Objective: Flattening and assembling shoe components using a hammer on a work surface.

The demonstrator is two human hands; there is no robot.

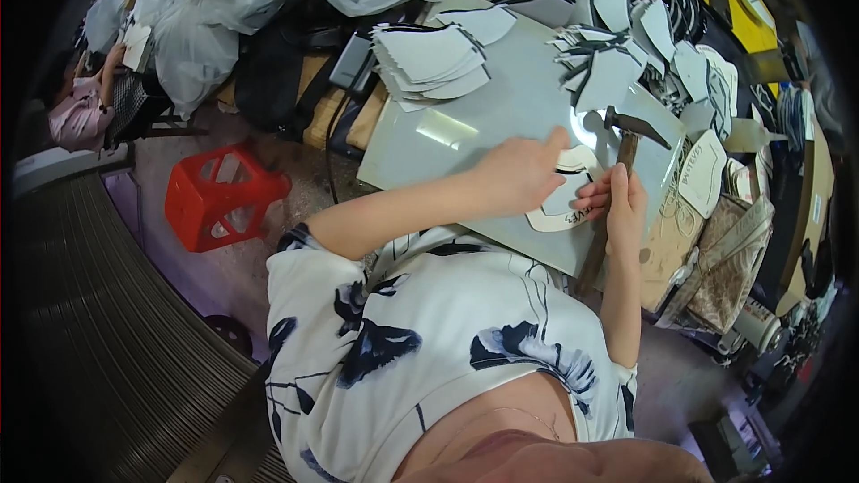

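A white template with a curved outline and a cut-out [556, 217] lies near the front edge of a pale, glossy work board [501, 139]. My left hand [528, 174] is over its left side, fingers bent together with one pointing forward; what they pinch is hidden. A narrow dark edge shows on the template beside those fingertips. My right hand [624, 201] holds a hammer [629, 148] by its wooden handle, the dark metal head pointing away from me. The fingertips of that hand reach over the template's right side.
Stacked white pieces with black edges [429, 58] lie at the board's far left, more piles [608, 72] at the far right. Another white template [702, 173] lies right of the board. A red stool [219, 197] stands left; a person [85, 107] sits beyond it.
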